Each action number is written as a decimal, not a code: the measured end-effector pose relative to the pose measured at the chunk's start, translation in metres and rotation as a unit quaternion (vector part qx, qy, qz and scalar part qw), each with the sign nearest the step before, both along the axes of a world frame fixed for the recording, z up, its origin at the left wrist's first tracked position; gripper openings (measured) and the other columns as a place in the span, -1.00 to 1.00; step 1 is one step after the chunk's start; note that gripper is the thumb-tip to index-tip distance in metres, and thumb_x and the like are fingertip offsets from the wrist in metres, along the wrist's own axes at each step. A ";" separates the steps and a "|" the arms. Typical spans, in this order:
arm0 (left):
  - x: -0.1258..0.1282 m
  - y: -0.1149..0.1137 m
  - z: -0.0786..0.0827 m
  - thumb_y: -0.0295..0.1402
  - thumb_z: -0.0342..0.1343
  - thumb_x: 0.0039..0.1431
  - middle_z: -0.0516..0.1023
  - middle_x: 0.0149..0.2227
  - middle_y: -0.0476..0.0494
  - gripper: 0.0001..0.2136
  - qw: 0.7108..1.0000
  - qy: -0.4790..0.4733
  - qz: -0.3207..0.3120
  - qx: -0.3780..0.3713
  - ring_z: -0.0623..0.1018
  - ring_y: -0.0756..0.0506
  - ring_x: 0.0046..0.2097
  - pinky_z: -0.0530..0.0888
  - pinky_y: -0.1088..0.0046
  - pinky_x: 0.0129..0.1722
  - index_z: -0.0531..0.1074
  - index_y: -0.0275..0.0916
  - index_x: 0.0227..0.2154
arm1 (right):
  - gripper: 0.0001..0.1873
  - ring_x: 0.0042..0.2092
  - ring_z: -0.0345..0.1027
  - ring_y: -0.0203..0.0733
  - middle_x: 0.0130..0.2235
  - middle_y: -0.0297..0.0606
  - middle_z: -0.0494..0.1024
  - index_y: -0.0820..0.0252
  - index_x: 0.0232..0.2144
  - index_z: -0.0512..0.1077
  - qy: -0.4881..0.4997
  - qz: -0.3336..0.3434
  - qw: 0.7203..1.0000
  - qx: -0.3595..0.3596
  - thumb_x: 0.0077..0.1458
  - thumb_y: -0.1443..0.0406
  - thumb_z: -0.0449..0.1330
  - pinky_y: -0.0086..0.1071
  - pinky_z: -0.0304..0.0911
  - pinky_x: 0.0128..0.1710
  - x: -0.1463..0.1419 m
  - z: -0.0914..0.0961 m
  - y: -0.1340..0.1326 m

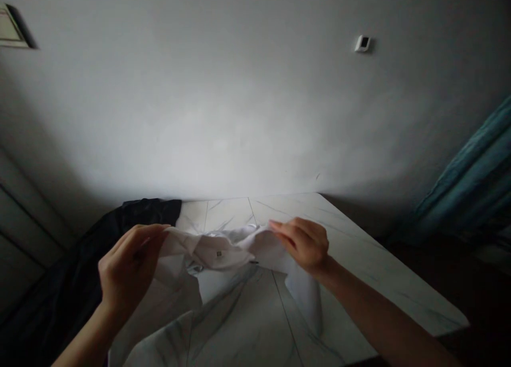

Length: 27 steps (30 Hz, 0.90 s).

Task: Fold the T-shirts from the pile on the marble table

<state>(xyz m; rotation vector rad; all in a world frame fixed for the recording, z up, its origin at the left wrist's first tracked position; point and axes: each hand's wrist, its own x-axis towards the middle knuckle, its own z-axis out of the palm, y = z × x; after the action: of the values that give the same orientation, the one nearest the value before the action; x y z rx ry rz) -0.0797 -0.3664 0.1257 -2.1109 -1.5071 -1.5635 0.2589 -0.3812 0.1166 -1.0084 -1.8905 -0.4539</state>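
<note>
A white garment, which looks like a collared shirt (pixel 223 252), is stretched between my two hands above the table. On the left, my left hand (pixel 130 263) is closed, pinching its upper edge. My right hand (pixel 301 242) grips the same edge on the other side, with thumb and fingers pressed together. A small dark label shows on the inside of the neck part. Loose cloth hangs down below both hands, and some of it lies over the table on the left. Folds hide the rest of the garment's shape.
The table (pixel 339 218) has a white marble-patterned top and stands against a pale wall (pixel 239 101). Dark cloth (pixel 147 213) lies over its left side. A teal curtain (pixel 471 159) hangs at the right. A small white device (pixel 363 43) is fixed to the wall.
</note>
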 end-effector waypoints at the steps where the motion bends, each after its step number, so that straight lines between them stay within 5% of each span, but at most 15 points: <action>1: -0.005 0.010 0.003 -0.14 0.01 0.24 0.59 -0.32 0.04 -0.86 1.000 0.022 0.012 0.007 0.55 -0.15 -0.33 0.46 0.32 -0.30 0.46 0.08 -0.29 | -0.80 -0.42 0.44 -0.23 -0.43 -0.30 0.60 -0.02 -0.29 0.59 0.038 0.003 0.999 -0.030 0.26 0.19 0.16 -0.35 0.34 -0.38 0.007 0.006 0.011; 5: -0.017 0.070 0.044 -0.13 -0.04 0.26 0.62 -0.26 -0.03 -0.75 0.990 0.132 0.033 -0.034 0.54 -0.10 -0.31 0.37 0.43 -0.29 0.49 -0.10 -0.27 | -0.71 -0.39 0.41 -0.20 -0.44 -0.28 0.57 0.14 -0.44 0.54 0.136 -0.038 0.980 -0.138 0.14 0.07 0.23 -0.35 0.29 -0.35 0.044 0.053 0.074; 9: -0.008 0.120 0.117 -0.15 -0.04 0.28 0.59 -0.26 -0.05 -0.70 0.983 0.177 0.057 0.002 0.44 -0.01 -0.31 0.27 0.51 -0.29 0.49 -0.20 -0.14 | -0.70 -0.34 0.37 -0.19 -0.43 -0.28 0.55 0.17 -0.42 0.52 0.151 -0.095 0.982 -0.061 0.10 0.06 0.26 -0.35 0.22 -0.32 0.067 0.120 0.125; 13: 0.009 0.136 0.178 -0.15 -0.03 0.31 0.55 -0.29 -0.04 -0.67 0.978 0.174 0.091 0.066 0.32 0.02 -0.36 0.20 0.51 -0.33 0.48 -0.24 -0.06 | -0.71 -0.25 0.38 -0.14 -0.36 -0.24 0.57 0.16 -0.42 0.52 0.077 -0.076 0.992 -0.060 0.07 0.05 0.29 -0.32 0.21 -0.26 0.071 0.173 0.141; 17: 0.009 0.140 0.205 -0.13 -0.01 0.29 0.51 -0.36 -0.04 -0.66 0.962 0.260 0.082 0.034 0.27 0.03 -0.40 0.15 0.52 -0.39 0.52 -0.26 -0.12 | -0.60 -0.19 0.39 -0.15 -0.28 -0.17 0.59 0.23 -0.42 0.52 0.072 -0.090 0.992 -0.045 0.13 0.00 0.22 -0.30 0.18 -0.21 0.084 0.201 0.135; 20: 0.004 0.134 0.196 -0.05 0.04 0.21 0.49 -0.41 -0.03 -0.63 0.972 0.216 0.091 0.011 0.33 0.05 -0.42 0.20 0.55 -0.40 0.53 -0.28 -0.26 | -0.51 -0.24 0.40 -0.19 -0.32 -0.16 0.59 0.27 -0.46 0.51 0.075 -0.068 0.990 -0.095 0.13 -0.06 0.18 -0.29 0.17 -0.23 0.093 0.194 0.121; 24: -0.004 0.098 0.131 -0.01 0.08 0.07 0.43 -0.60 0.03 -0.66 0.951 0.241 -0.021 -0.195 0.35 0.02 -0.55 0.24 0.52 -0.51 0.51 -0.19 -0.48 | -0.54 -0.37 0.35 -0.21 -0.42 -0.24 0.56 0.18 -0.47 0.51 0.091 -0.005 0.966 -0.243 -0.07 -0.11 0.31 -0.35 0.19 -0.38 0.097 0.140 0.077; 26: -0.013 0.072 0.094 0.08 0.05 0.00 0.43 -0.66 0.03 -0.62 0.912 0.236 -0.134 -0.308 0.38 -0.02 -0.59 0.27 0.50 -0.59 0.49 -0.13 -0.59 | -0.53 -0.45 0.31 -0.26 -0.50 -0.30 0.52 0.17 -0.51 0.50 0.053 0.037 0.910 -0.408 -0.11 -0.12 0.31 -0.39 0.15 -0.46 0.100 0.111 0.049; 27: -0.019 0.059 0.081 0.10 0.09 -0.06 0.44 -0.66 0.04 -0.62 0.905 0.231 -0.160 -0.319 0.40 -0.05 -0.60 0.29 0.49 -0.62 0.48 -0.09 -0.65 | -0.53 -0.49 0.27 -0.28 -0.54 -0.32 0.48 0.17 -0.54 0.49 0.023 0.057 0.859 -0.508 -0.13 -0.12 0.32 -0.41 0.13 -0.50 0.102 0.101 0.036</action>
<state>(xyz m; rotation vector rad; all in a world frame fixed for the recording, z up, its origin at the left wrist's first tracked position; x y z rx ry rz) -0.0983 -0.3070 0.2065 -2.9226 -1.6903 -0.5388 0.3607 -0.3456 0.2179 -1.5109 -2.1250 0.7414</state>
